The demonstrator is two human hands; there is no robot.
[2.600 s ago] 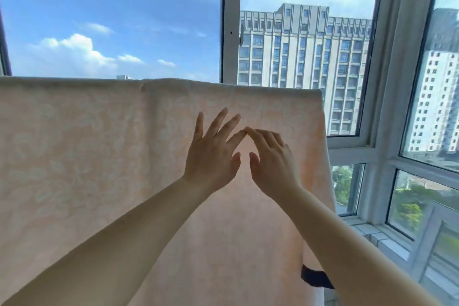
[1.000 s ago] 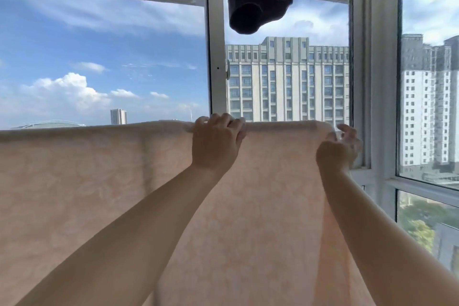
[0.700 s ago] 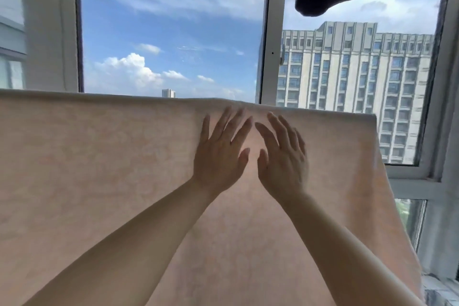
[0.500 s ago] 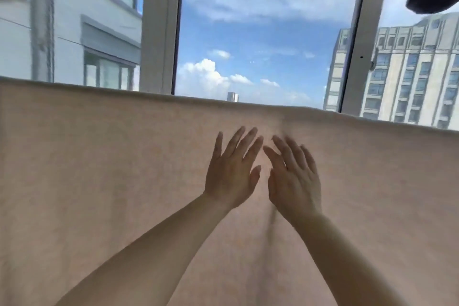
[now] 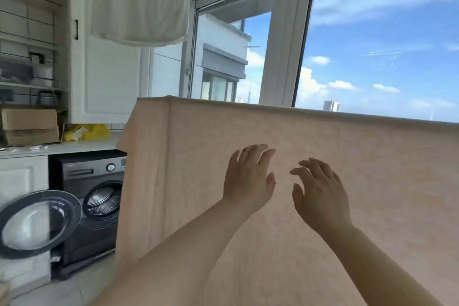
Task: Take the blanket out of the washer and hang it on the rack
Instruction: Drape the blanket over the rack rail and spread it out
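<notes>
A pale peach blanket (image 5: 188,171) hangs spread over a rack in front of the window; the rack bar is hidden under its top fold. My left hand (image 5: 248,179) and my right hand (image 5: 320,191) are raised side by side before its middle, fingers spread and holding nothing; I cannot tell whether they touch the cloth. At the lower left stands the dark front-loading washer (image 5: 92,194), its round door (image 5: 37,223) swung open and the drum showing no laundry.
A white garment (image 5: 139,5) hangs overhead at the upper left. A counter above the washer carries a cardboard box (image 5: 29,126) and a yellow bag (image 5: 89,131). White cabinets and wire shelves fill the left wall. Window frames (image 5: 285,32) stand behind the blanket.
My view has swung left, bringing the washer and the blanket's left end into sight. My hands went from gripping the top edge to lying open on the cloth, and are now slightly apart.
</notes>
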